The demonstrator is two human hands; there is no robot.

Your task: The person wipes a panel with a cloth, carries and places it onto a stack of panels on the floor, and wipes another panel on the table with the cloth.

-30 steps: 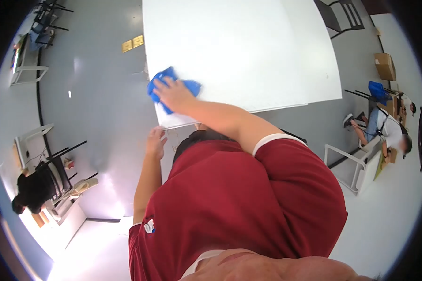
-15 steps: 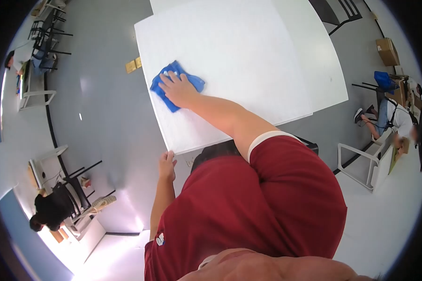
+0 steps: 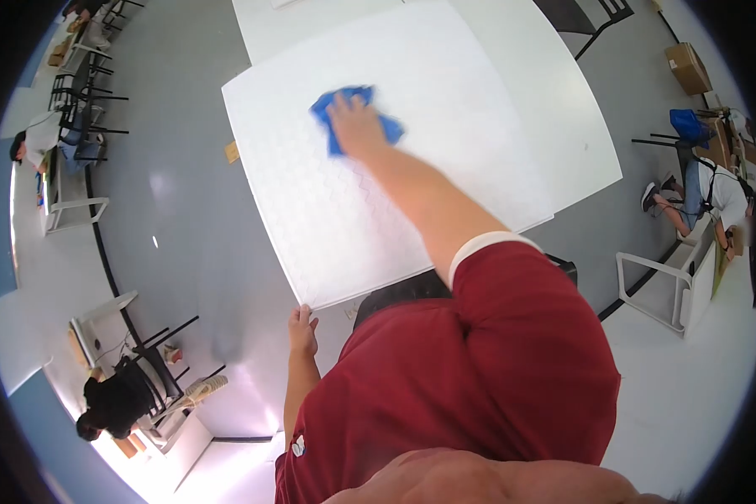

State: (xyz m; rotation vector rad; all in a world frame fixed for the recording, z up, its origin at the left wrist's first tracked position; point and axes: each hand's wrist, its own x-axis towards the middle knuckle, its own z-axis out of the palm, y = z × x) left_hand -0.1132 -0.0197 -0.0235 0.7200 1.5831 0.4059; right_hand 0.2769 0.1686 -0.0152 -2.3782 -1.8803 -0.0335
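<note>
right hand [image 3: 359, 130] lay palm-down over a crumpled blue cloth [image 3: 336, 143], fingers stretched out across it rather than closed round it, slightly blurred. cloth sat on the far left part of a white sheet or board [image 3: 323, 223], could not tell which, with bits of blue poking out on both sides of the hand. left hand [image 3: 302, 331] was at the near left corner of that white layer, fingers partly bent and fingertips touching the corner; could not tell how firmly it gripped. faint wavy lines showed on the white layer nearer the person than the cloth. white layer lay on a white table [image 3: 554, 92], jutting past its left edge, with the table top showing to the right. small yellow square [image 3: 232, 152] was on the grey floor [image 3: 189, 134] just left of the white layer. farther out: dark chair [image 3: 567, 15] beyond the table, upper right; cardboard box [image 3: 688, 67] and blue bag [image 3: 690, 126] at right, near a person in a white top [image 3: 725, 186]; person in a black top [image 3: 119, 395] lower left.
</note>
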